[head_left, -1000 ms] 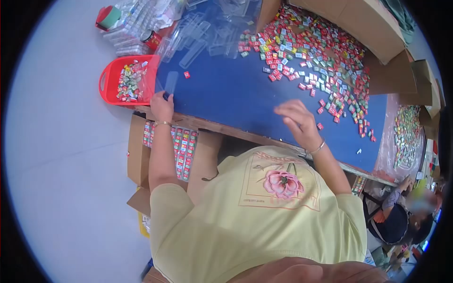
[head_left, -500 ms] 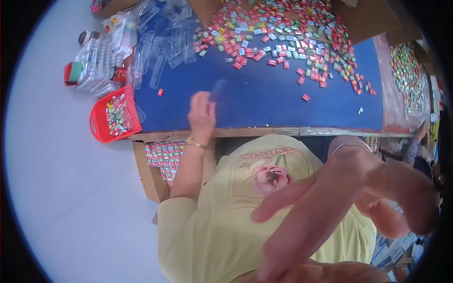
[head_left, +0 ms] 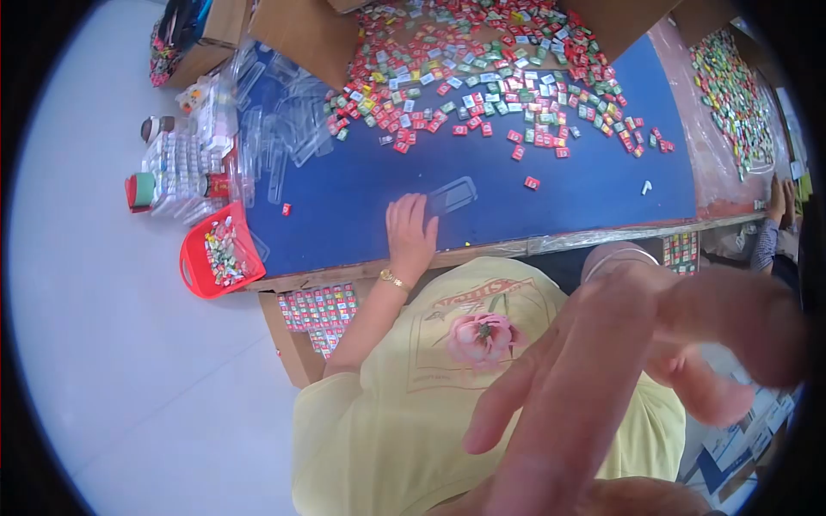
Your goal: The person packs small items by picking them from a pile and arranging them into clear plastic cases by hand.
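Note:
My left hand (head_left: 411,232), with a gold watch on its wrist, rests palm down near the front edge of the blue table (head_left: 344,211), thumb apart and fingers extended. Beside its fingertips lies a clear plastic tray (head_left: 456,196), flat and seemingly empty. My right hand (head_left: 602,370) looms large and blurred close to the camera at lower right, fingers apart, with nothing visible in it. A bracelet (head_left: 621,258) circles that wrist. Many small red, green and white packets (head_left: 538,107) are spread over the back of the table.
More clear trays (head_left: 280,129) lie at the table's back left. A red basket (head_left: 194,265) of small pieces stands at the left corner. Open cardboard boxes (head_left: 305,34) stand behind. Below the edge a carton (head_left: 292,344) holds packets. Another person's hand (head_left: 779,202) shows at far right.
My left hand has moved right and come down towards the table edge. The clear tray, blurred at its fingers before, now lies on the table. The view has shifted slightly.

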A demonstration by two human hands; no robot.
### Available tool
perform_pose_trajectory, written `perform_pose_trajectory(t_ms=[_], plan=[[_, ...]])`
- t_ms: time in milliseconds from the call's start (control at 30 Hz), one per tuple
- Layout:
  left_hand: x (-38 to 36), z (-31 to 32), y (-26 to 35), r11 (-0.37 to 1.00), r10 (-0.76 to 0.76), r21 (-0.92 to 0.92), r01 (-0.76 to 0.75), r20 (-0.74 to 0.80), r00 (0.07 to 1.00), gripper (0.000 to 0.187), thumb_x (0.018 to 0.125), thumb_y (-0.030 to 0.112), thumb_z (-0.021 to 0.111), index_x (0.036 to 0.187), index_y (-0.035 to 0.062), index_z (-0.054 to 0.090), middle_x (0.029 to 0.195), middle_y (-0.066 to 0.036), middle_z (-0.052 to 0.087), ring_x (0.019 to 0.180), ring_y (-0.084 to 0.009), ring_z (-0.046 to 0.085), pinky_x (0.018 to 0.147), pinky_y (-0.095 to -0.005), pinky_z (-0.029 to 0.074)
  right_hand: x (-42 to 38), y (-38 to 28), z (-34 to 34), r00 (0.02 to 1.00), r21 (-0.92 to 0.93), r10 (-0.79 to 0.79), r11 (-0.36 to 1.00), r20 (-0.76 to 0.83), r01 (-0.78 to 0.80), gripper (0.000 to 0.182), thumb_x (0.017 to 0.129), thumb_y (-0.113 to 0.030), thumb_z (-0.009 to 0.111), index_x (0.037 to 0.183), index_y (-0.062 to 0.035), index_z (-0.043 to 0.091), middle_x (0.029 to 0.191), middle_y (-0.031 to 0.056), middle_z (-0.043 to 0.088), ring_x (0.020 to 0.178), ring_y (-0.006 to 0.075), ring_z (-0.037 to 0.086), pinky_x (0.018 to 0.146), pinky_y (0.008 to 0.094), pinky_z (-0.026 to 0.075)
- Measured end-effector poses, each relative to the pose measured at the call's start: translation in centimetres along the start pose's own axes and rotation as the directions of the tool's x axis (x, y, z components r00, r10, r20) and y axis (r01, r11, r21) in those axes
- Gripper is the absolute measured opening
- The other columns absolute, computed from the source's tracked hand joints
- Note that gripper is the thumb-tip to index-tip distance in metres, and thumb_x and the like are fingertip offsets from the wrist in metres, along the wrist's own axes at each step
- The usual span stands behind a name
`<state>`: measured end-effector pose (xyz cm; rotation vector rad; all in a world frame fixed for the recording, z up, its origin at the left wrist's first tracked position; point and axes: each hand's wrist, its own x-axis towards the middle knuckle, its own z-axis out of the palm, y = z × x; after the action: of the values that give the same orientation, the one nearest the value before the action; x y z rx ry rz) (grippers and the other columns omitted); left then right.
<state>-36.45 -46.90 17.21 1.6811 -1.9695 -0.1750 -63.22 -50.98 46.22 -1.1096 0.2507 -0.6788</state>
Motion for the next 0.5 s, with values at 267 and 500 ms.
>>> perform_pose_trajectory(t_ms=[267,500], plan=[[0.0,0.1,0.4,0.997,0.071,0.006,-0.074,0.182,0.981,0.04,0.09,0.017,0.068,0.126,0.0016,0.062,0.13,-0.014,0.059,0.131,-0.0329,0.051,0.116,-0.0614,0.029,11.5,18.1,-19.3,0.968,-0.741,-0.068,0.657,-0.241,-0.138,0.05,0.095,-0.031,0.071,0.136,-0.0049,0.059,0.128,0.0146,0.063,0.111,0.0251,0.065,0.095,0.0399,0.053],[-0.6,0.8,-0.8,0.99,0.139,-0.039,-0.134,0.186,0.973,0.033,0.09,0.014,0.069,0.12,0.003,0.067,0.129,-0.01,0.061,0.131,-0.0286,0.053,0.116,-0.0642,0.029,24.9,14.9,-40.8,0.843,-0.939,-0.449,0.296,-0.298,-0.174,0.038,0.093,-0.031,0.071,0.122,-0.0057,0.068,0.123,0.0155,0.068,0.107,0.0331,0.067,0.091,0.04,0.053]])
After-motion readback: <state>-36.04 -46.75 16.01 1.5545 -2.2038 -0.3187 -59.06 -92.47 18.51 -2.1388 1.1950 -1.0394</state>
